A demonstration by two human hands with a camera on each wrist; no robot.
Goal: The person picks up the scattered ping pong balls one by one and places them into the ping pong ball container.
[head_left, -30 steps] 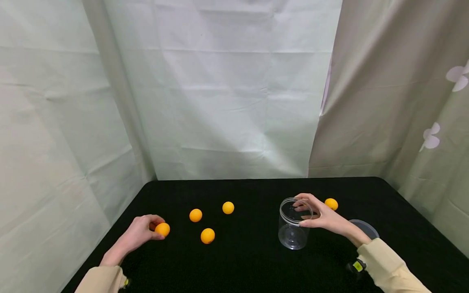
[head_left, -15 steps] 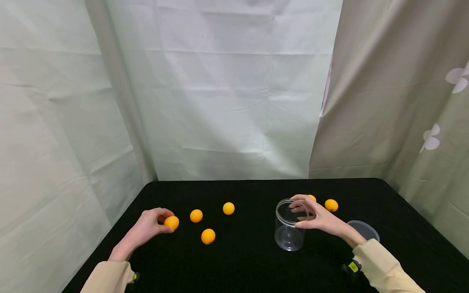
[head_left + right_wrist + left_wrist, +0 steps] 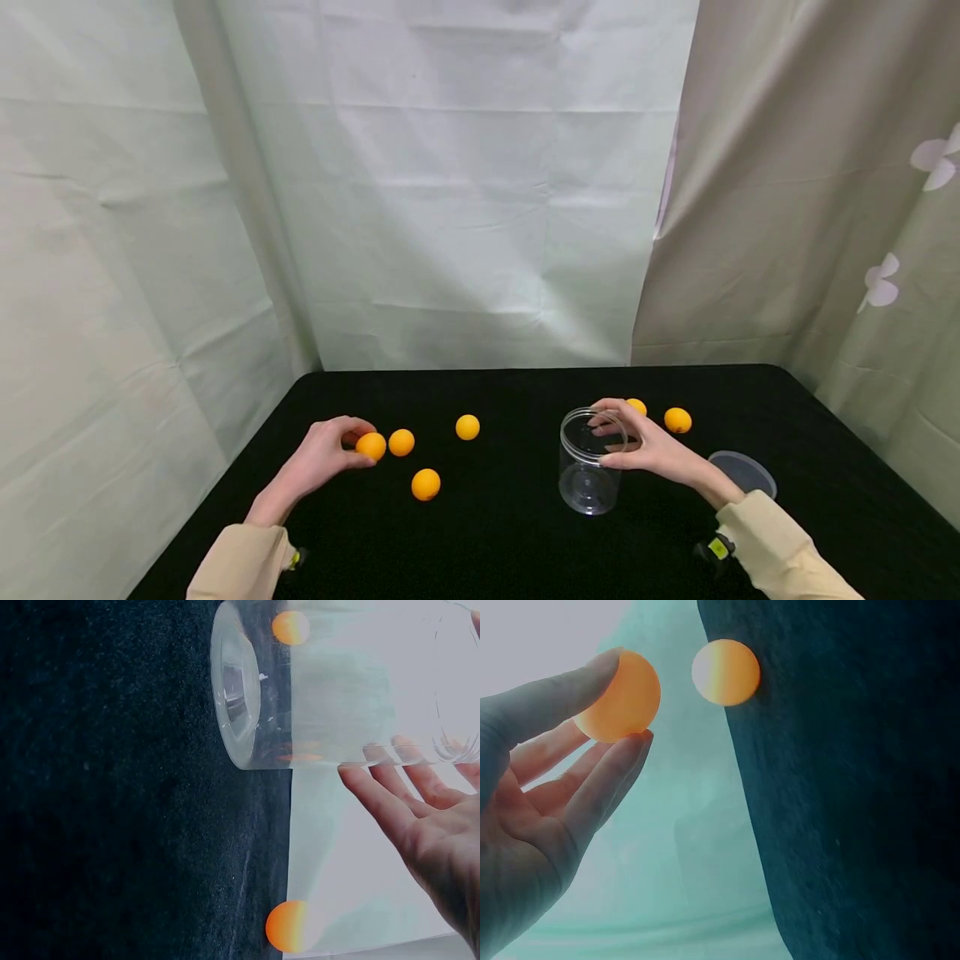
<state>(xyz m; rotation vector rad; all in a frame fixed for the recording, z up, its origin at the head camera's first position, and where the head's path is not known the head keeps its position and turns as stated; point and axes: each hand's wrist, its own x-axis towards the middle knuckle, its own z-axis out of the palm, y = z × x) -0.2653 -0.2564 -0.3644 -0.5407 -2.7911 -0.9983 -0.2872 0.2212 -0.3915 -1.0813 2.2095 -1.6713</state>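
Observation:
My left hand (image 3: 330, 454) pinches an orange ping-pong ball (image 3: 371, 447) between thumb and fingertips. In the left wrist view, the held ball (image 3: 626, 697) shows between the thumb and fingers, with another ball (image 3: 726, 673) just past it. That neighbouring ball (image 3: 401, 442) lies on the black table right beside the held one. My right hand (image 3: 648, 446) grips a clear plastic jar (image 3: 588, 483) near its rim from the right side. The jar stands upright with its mouth uncovered. From the right wrist, the fingers (image 3: 375, 799) appear along the transparent wall of the jar (image 3: 337, 690).
Two more balls rest left of the jar, one ball (image 3: 426, 484) nearer and one ball (image 3: 467, 427) farther back. Behind the right hand sit a partly covered ball (image 3: 637, 406) and another ball (image 3: 678, 420). A translucent round lid (image 3: 742, 473) lies beside the right forearm.
My left hand has carried its ball rightward and farther back, up beside another ball. The right hand and jar have shifted slightly left, and a ball behind that hand has come into view.

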